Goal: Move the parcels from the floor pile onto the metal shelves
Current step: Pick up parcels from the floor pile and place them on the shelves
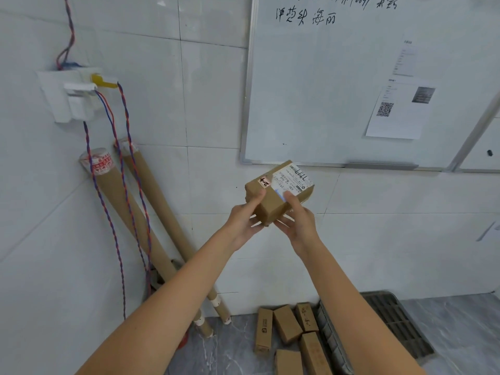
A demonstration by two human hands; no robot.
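Note:
A small brown cardboard parcel [280,192] with a white shipping label and a red-edged sticker is held up in front of the tiled wall. My left hand [244,219] grips its left side, thumb on the top face. My right hand [297,220] grips its right side, thumb on the label. Several more brown parcels [288,334] lie in a pile on the grey floor by the wall, below my arms. No metal shelves are in view.
Two long cardboard tubes [130,212] lean against the wall at the left, with twisted red-and-blue wires [108,212] hanging from a wall box [70,93]. A whiteboard [351,77] hangs above. A dark slatted crate [397,326] lies on the floor at the right.

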